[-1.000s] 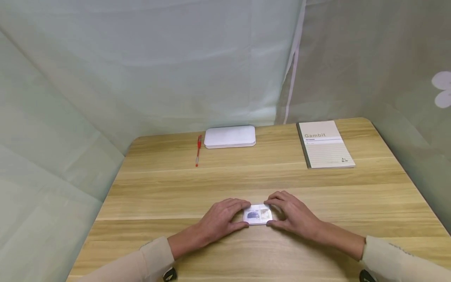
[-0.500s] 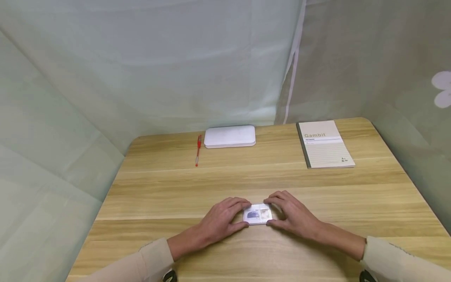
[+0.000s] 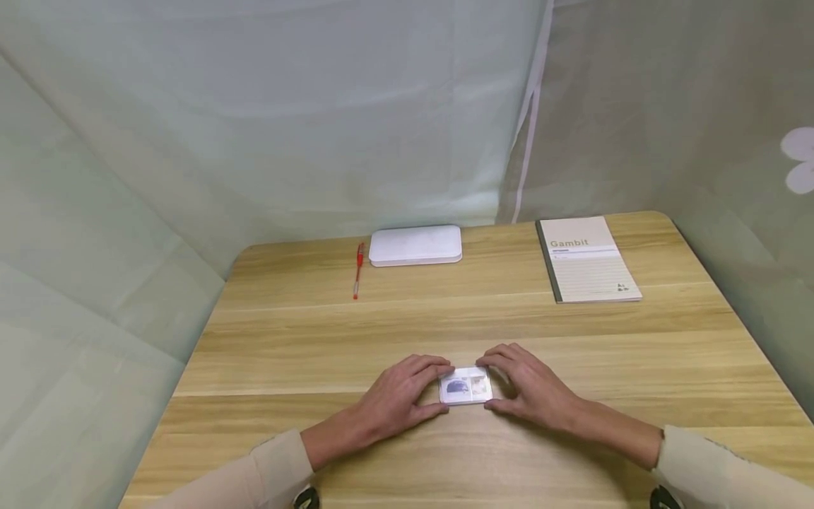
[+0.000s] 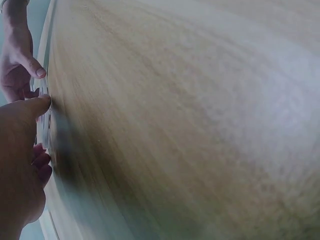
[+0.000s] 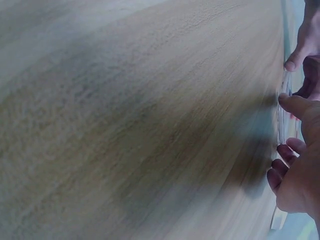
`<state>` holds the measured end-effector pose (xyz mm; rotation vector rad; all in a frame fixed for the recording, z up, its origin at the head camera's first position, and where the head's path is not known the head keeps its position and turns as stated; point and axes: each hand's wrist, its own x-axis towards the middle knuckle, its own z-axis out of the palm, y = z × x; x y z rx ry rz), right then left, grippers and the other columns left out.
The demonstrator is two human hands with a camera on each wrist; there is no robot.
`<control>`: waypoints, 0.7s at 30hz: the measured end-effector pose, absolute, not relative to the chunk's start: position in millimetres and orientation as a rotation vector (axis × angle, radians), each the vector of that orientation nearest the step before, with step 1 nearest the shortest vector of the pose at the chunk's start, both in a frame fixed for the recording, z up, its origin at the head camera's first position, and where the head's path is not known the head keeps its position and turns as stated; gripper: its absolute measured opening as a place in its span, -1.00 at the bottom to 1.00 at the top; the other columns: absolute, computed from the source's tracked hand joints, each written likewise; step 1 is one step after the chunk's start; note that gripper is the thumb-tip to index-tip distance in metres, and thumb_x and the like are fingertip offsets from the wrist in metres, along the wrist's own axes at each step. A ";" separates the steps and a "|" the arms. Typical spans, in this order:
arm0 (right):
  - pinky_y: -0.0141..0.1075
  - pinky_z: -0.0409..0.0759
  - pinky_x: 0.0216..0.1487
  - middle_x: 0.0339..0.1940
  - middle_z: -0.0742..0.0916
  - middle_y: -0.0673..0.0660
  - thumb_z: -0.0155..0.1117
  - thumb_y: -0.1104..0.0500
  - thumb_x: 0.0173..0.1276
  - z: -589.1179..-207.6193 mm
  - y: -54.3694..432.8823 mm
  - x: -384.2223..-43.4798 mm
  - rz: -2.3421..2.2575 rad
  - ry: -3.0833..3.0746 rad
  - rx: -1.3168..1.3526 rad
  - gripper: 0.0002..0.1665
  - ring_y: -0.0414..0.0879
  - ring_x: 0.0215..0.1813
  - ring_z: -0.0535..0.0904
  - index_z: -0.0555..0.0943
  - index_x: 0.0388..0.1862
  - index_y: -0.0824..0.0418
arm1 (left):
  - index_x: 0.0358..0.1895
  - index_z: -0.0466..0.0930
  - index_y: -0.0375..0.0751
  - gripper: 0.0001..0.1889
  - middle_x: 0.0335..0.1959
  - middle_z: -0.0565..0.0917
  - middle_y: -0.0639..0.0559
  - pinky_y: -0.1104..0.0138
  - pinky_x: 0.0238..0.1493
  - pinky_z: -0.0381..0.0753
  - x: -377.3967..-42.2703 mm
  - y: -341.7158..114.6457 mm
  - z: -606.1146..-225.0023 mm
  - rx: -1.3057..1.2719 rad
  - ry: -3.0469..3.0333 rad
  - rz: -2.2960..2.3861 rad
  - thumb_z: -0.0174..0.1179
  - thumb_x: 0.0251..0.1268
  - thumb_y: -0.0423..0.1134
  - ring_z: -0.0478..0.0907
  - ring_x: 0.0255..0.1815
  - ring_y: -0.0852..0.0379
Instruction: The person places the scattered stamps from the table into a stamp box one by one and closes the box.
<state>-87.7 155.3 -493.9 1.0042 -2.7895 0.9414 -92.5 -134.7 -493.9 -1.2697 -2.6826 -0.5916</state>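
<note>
A small flat rectangular piece [image 3: 465,387], whitish and glossy with a dark blue picture and a paler one on its face, lies near the table's front. Seen edge-on in the right wrist view, its side [image 5: 281,120] looks clear and thin. My left hand [image 3: 402,396] pinches its left end, thumb at the near edge and fingers at the far edge. At the right end, my right hand [image 3: 537,389] holds it likewise, thumb near and index finger far. The left wrist view has the left thumb [image 4: 37,104] right at its edge.
Toward the back of the wooden table [image 3: 305,339] lie a red pen [image 3: 359,272], a white flat case [image 3: 415,246] and a notebook [image 3: 588,260] marked Gambit. Pale cloth curtains [image 3: 356,120] hang close behind the table and along its sides.
The right thumb has slid slightly to the right along the near edge. Both hands stay at the ends of the glossy rectangular piece, which keeps its place.
</note>
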 end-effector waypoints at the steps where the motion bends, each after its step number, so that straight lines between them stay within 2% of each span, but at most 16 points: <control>1: 0.07 0.62 0.30 0.19 0.72 0.12 0.77 0.07 0.04 -494.2 155.4 -87.8 0.940 -2.784 1.005 -0.21 0.03 0.22 0.62 0.66 0.24 0.25 | 0.32 0.64 -0.11 -0.38 0.31 0.65 0.03 0.20 0.29 0.64 -92.7 -134.9 -493.9 -1.271 -2.679 -0.583 0.55 0.26 0.07 0.61 0.27 0.10; 15: 0.12 0.58 0.36 0.26 0.71 0.09 0.79 0.06 0.04 -493.0 160.6 -88.6 1.024 -2.780 0.965 -0.14 0.05 0.29 0.61 0.62 0.32 0.21 | 0.36 0.62 -0.04 -0.36 0.32 0.66 0.10 0.17 0.39 0.55 -96.3 -142.3 -490.7 -1.247 -2.689 -0.511 0.50 0.29 0.15 0.58 0.31 0.11; 21: 0.15 0.55 0.38 0.28 0.71 0.10 0.78 0.07 0.08 -488.6 168.6 -92.6 1.102 -2.742 0.908 -0.12 0.09 0.33 0.60 0.60 0.37 0.21 | 0.43 0.57 -0.05 -0.30 0.39 0.63 0.07 0.08 0.43 0.51 -101.2 -152.6 -484.3 -1.183 -2.737 -0.546 0.48 0.30 0.15 0.55 0.38 0.07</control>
